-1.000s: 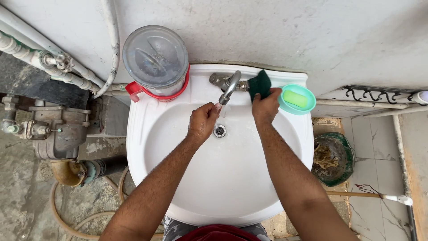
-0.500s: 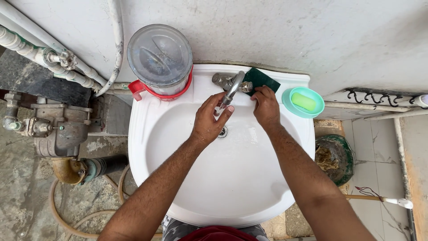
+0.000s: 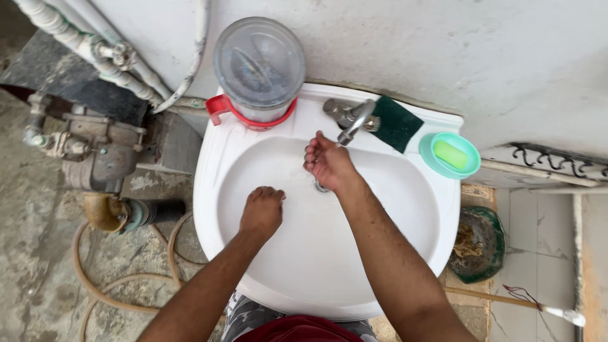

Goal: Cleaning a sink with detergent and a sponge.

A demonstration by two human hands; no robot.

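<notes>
The right hand (image 3: 327,162) was cupped, fingers half curled and palm turned up, just under the spout of the metal tap (image 3: 350,118) at the far side of the white washbasin (image 3: 437,215). It held nothing solid; whether water had pooled in the palm could not be told. The left hand (image 3: 262,211) lay knuckles-up, fingers folded loosely against the wet inner wall on the basin's left, touching the porcelain and gripping nothing.

Just right of the tap, on the far rim, a dark green scouring pad (image 3: 396,123) lay flat, apart from both hands. Further right a teal soap dish (image 3: 449,155) with a green bar of soap (image 3: 451,153) sat on the rim's corner. A lidded clear jar with a red base (image 3: 258,71) stood at the far left of the rim.

The glazed basin would likely be hard, smooth and slippery when wet, so a flat palm would press on it more surely than fingertips. The pad looked light, soft and rough, probably easy to pinch by an edge. The soap would likely be slick, best taken across its narrow sides.
</notes>
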